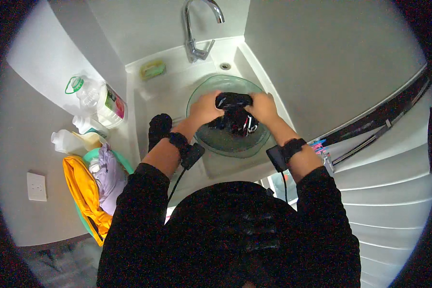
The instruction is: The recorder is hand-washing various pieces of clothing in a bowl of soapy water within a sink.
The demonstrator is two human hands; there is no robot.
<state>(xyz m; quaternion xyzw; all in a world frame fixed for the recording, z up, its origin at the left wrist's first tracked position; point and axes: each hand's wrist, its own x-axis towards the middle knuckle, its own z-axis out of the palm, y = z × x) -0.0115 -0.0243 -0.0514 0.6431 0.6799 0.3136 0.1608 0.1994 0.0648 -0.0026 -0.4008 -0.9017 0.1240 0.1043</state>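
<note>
Both hands grip a wet black cloth [234, 113] over a clear glass basin [204, 96] that sits in the middle of a white sink counter [139, 115]. The left hand [205, 108] closes its fingers around the cloth's left end, and the right hand [263, 107] clamps the right end, so the bundle is bunched between them just above the basin's water. A chrome tap [193, 29] rises at the counter's back edge, with a green soap dish [152, 69] near the back left corner. A second black cloth [158, 129] lies on the counter's left edge, beside the left forearm. Off the counter to the left stand plastic bottles [93, 98], and below them a green tub [93, 156] holds yellow and lilac laundry [93, 187].
</note>
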